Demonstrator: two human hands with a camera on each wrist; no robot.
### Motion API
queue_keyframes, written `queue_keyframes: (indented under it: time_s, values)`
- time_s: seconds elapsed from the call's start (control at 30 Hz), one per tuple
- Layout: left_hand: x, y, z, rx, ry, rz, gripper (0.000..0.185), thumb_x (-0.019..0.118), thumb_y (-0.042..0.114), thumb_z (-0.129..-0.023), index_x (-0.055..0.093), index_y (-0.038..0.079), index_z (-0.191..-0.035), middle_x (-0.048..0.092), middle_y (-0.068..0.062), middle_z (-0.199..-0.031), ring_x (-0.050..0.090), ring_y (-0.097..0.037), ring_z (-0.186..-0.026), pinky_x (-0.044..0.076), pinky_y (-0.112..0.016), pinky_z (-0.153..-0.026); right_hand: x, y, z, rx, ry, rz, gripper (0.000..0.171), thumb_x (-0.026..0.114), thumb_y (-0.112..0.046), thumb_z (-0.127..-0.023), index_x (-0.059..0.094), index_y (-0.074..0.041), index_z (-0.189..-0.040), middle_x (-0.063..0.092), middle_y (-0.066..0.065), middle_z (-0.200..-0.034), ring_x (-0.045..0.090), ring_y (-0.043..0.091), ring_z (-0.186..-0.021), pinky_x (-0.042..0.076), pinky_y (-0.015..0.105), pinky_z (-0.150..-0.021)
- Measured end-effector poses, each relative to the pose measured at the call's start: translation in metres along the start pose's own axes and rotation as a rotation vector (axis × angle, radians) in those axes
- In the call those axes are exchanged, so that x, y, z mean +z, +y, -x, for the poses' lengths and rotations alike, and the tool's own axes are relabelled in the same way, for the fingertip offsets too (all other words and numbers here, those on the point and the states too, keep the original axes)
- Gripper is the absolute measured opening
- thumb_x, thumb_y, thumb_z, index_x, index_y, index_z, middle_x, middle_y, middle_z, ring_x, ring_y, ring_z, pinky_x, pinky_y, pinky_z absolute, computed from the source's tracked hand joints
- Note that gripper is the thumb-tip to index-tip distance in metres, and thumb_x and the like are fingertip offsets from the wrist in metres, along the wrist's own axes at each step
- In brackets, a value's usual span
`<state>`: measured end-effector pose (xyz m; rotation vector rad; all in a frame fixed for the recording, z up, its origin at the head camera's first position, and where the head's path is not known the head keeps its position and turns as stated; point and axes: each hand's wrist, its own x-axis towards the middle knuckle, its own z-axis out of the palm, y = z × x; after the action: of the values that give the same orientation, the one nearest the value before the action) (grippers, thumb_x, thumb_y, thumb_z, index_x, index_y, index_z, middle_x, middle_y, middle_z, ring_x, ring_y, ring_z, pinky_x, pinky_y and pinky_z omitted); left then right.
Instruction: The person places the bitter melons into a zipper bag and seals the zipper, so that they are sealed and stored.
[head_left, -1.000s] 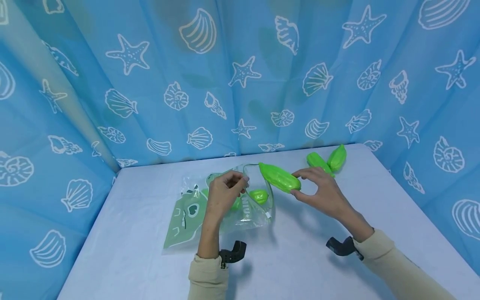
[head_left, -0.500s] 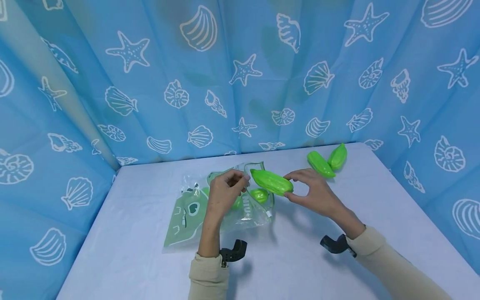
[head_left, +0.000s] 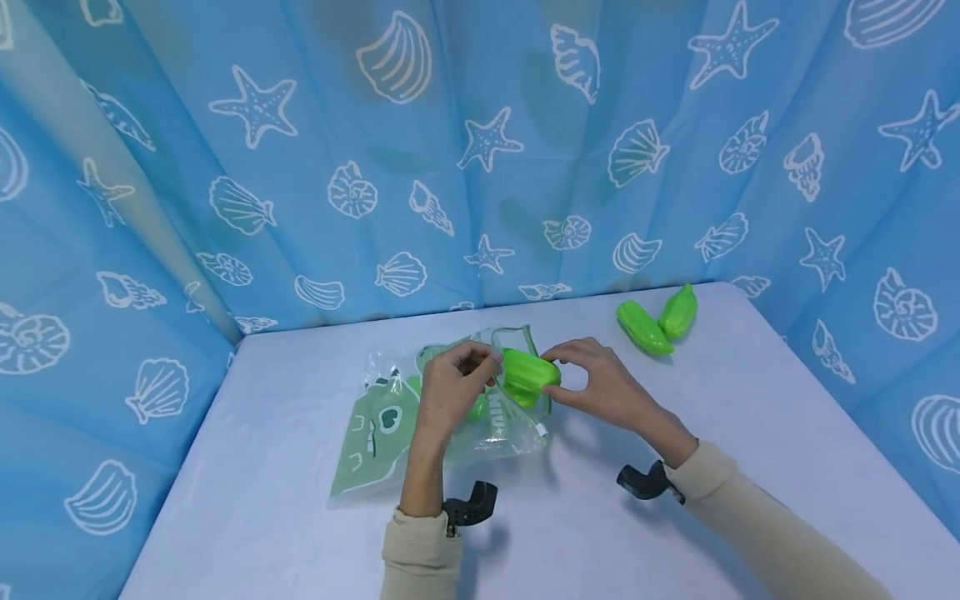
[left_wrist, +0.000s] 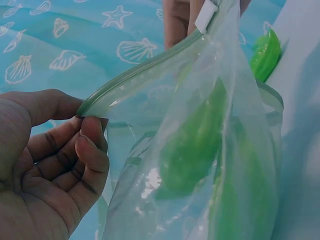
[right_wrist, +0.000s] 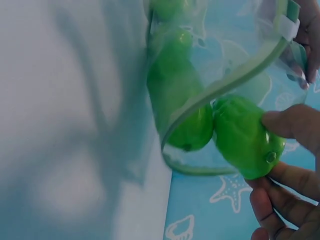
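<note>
Head view: from above, facing forward and down over the table [head_left: 600, 533]. Wrist views: very near, facing the bag's mouth from either side. Shared by all three: the clear bag [head_left: 480, 417] [left_wrist: 200, 150] [right_wrist: 210, 100].

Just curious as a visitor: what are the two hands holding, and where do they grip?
The left hand pinches the clear plastic zip bag by its green rim. The right hand grips the ridged green plastic fruit by its outer end.

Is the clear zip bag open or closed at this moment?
Open. The left hand holds the zip bag rim apart, and the green toy passes through its mouth.
</note>
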<state>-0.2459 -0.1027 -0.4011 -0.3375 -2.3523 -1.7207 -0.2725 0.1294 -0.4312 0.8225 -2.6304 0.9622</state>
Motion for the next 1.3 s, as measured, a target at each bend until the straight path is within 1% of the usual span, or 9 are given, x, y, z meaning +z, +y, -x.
queue_keyframes:
  time_s: [0.13, 0.23, 0.43, 0.63, 0.77, 0.93, 1.03, 1.13, 1.3]
  values:
    - [0.000, -0.001, -0.001, 0.016, 0.004, -0.010, 0.020, 0.064, 0.031, -0.087, 0.069, 0.012, -0.089, 0.066, -0.003, -0.076, 0.062, -0.018, -0.062, 0.052, -0.032, -0.054, 0.009, -0.007, -0.011, 0.009, -0.003, 0.005, 0.041, 0.072, -0.037, -0.078, 0.062, -0.021, -0.115, 0.058, -0.005, -0.115, 0.048, 0.014, -0.101, 0.032, 0.050, -0.086]
    - [0.002, 0.000, 0.000, 0.017, -0.002, -0.011, 0.018, 0.063, 0.030, -0.087, 0.069, 0.013, -0.089, 0.065, -0.002, -0.075, 0.062, -0.018, -0.061, 0.052, -0.031, -0.054, 0.016, -0.010, -0.018, 0.010, -0.014, 0.003, 0.040, 0.071, -0.035, -0.080, 0.062, -0.019, -0.115, 0.058, -0.004, -0.115, 0.047, 0.015, -0.103, 0.031, 0.051, -0.085]
    - [0.009, 0.000, 0.002, -0.012, -0.026, 0.003, 0.016, 0.063, 0.031, -0.088, 0.068, 0.016, -0.089, 0.064, 0.000, -0.075, 0.061, -0.017, -0.062, 0.052, -0.031, -0.055, 0.022, -0.010, -0.017, 0.037, -0.027, -0.010, 0.041, 0.067, -0.036, -0.083, 0.059, -0.017, -0.119, 0.057, -0.002, -0.117, 0.049, 0.018, -0.103, 0.032, 0.052, -0.085]
    - [0.009, 0.001, 0.000, 0.011, -0.030, 0.002, 0.021, 0.061, 0.034, -0.088, 0.069, 0.015, -0.090, 0.064, -0.001, -0.073, 0.061, -0.018, -0.062, 0.051, -0.032, -0.055, 0.014, -0.003, -0.009, 0.053, 0.015, -0.021, 0.037, 0.063, -0.035, -0.087, 0.057, -0.019, -0.120, 0.055, -0.003, -0.119, 0.050, 0.018, -0.104, 0.032, 0.052, -0.086]
    - [0.005, 0.003, -0.001, -0.006, -0.012, 0.007, 0.019, 0.063, 0.031, -0.087, 0.069, 0.013, -0.090, 0.065, -0.004, -0.073, 0.061, -0.022, -0.063, 0.051, -0.033, -0.055, 0.009, 0.004, -0.006, 0.031, 0.034, 0.002, 0.034, 0.062, -0.032, -0.088, 0.059, -0.017, -0.118, 0.056, -0.002, -0.118, 0.050, 0.017, -0.103, 0.034, 0.051, -0.084]
    - [-0.002, 0.023, 0.003, -0.013, -0.028, 0.010, 0.018, 0.062, 0.019, -0.089, 0.068, 0.003, -0.093, 0.065, -0.014, -0.078, 0.062, -0.030, -0.067, 0.049, -0.029, -0.055, -0.003, 0.015, -0.003, 0.073, 0.073, 0.032, 0.029, 0.063, -0.032, -0.088, 0.060, -0.019, -0.114, 0.058, -0.002, -0.115, 0.050, 0.018, -0.103, 0.034, 0.048, -0.086]
    - [-0.003, 0.037, 0.006, 0.000, -0.037, 0.005, 0.018, 0.061, 0.015, -0.089, 0.067, -0.001, -0.094, 0.065, -0.017, -0.080, 0.062, -0.033, -0.068, 0.049, -0.027, -0.055, -0.012, 0.024, -0.003, 0.101, 0.099, 0.063, 0.028, 0.064, -0.029, -0.087, 0.061, -0.017, -0.112, 0.058, -0.001, -0.114, 0.050, 0.019, -0.104, 0.033, 0.048, -0.089]
    - [-0.003, 0.042, 0.008, 0.003, -0.025, -0.005, 0.017, 0.061, 0.014, -0.089, 0.067, -0.001, -0.093, 0.065, -0.016, -0.079, 0.062, -0.033, -0.068, 0.048, -0.026, -0.055, -0.019, 0.035, -0.006, 0.109, 0.122, 0.121, 0.027, 0.064, -0.027, -0.086, 0.062, -0.014, -0.110, 0.058, 0.002, -0.114, 0.049, 0.021, -0.105, 0.032, 0.046, -0.086]
    - [-0.002, 0.042, 0.011, -0.013, -0.017, -0.016, 0.016, 0.061, 0.014, -0.089, 0.067, 0.000, -0.092, 0.065, -0.015, -0.078, 0.062, -0.032, -0.067, 0.047, -0.022, -0.053, -0.029, 0.057, -0.006, 0.144, 0.180, 0.249, 0.028, 0.064, -0.026, -0.086, 0.064, -0.009, -0.107, 0.059, 0.008, -0.113, 0.047, 0.027, -0.105, 0.027, 0.044, -0.075]
